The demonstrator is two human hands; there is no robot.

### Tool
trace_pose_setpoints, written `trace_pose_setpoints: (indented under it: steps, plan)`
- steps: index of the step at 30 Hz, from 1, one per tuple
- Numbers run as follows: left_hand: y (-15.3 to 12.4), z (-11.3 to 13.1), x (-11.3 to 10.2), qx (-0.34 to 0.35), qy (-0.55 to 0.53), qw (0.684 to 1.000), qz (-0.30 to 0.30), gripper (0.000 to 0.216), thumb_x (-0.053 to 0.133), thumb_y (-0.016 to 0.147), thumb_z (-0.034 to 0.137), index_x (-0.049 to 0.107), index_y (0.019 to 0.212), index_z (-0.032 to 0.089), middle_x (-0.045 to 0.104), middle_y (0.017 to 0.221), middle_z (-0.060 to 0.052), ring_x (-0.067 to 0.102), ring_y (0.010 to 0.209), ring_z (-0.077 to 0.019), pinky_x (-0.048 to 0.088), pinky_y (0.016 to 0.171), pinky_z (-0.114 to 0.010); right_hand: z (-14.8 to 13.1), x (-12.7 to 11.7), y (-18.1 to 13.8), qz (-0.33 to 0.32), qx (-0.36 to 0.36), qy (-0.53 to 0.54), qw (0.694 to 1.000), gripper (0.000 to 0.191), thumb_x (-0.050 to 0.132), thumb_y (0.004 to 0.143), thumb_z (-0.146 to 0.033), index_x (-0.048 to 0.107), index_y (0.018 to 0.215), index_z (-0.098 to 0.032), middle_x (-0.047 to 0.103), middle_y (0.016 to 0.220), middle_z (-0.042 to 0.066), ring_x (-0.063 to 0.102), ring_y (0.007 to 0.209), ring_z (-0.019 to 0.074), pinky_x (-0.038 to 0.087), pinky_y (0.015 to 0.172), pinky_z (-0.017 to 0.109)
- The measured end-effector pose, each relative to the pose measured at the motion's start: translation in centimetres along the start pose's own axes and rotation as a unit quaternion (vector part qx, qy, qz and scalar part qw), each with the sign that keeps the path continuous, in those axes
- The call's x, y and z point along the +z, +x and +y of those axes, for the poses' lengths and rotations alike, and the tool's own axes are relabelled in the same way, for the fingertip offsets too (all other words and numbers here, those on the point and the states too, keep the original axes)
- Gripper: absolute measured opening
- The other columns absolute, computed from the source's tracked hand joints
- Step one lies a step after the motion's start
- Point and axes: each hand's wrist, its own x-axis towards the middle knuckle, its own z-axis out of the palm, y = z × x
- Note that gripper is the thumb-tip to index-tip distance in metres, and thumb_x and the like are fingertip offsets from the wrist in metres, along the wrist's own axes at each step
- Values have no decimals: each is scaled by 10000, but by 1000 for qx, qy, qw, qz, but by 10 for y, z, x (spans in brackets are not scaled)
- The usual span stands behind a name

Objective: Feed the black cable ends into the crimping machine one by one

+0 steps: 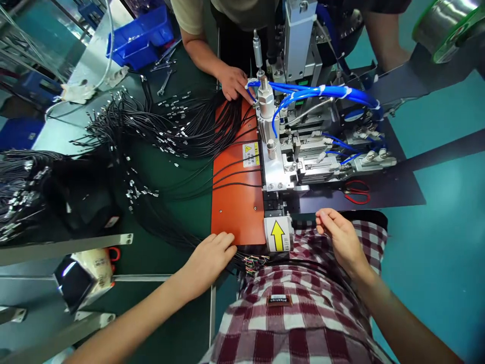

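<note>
My left hand [212, 258] lies at the near left corner of an orange plate [238, 217]. Its fingers are curled together and their undersides are hidden. A bundle of black cables [170, 227] runs beneath this hand, and stripped coloured wire ends [255, 263] come out to its right. Above my lap, my right hand [341, 237] is closed in a pinch; I cannot make out anything between thumb and finger. It is nearest to a white block with a yellow arrow [278, 234]. A few single black cables cross the plate into a metal machine [275, 167].
Opposite me, a co-worker's hand [235, 83] touches cables at the plate's far end. More cables with metal connectors [125, 116] spread over the green table. Red-handled scissors [356, 192] lie right of the machine. Blue bins [140, 38], wrenches [165, 81] and a solder spool [447, 25] stand farther off.
</note>
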Motion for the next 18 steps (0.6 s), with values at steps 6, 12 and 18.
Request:
trace_pose_setpoints:
  steps: [6,12,18]
  plan:
    - [-7,-24,-7,25,-168,978,120,229,444,936,151,596,1105,186,655,1025,-67,595,920,-167,469,821,-304,-3,7,-4,-36,-2,5,999,209,623,847,-394,602,816,-188,517,701,-24,436,565,90,362,570,236]
    - [-7,-45,-15,-26,-247,920,304,227,500,885,88,586,1071,187,668,991,-71,620,937,-178,492,833,-319,-9,11,-5,-52,-26,-15,998,208,617,855,-381,578,785,-188,504,674,-32,432,553,90,363,568,235]
    - [38,-10,-22,20,-281,901,329,187,541,861,69,597,1005,174,660,881,-50,610,790,-142,484,730,-265,-26,30,-12,-83,-63,-31,994,220,579,881,-392,567,804,-187,498,672,-27,449,564,99,374,562,238]
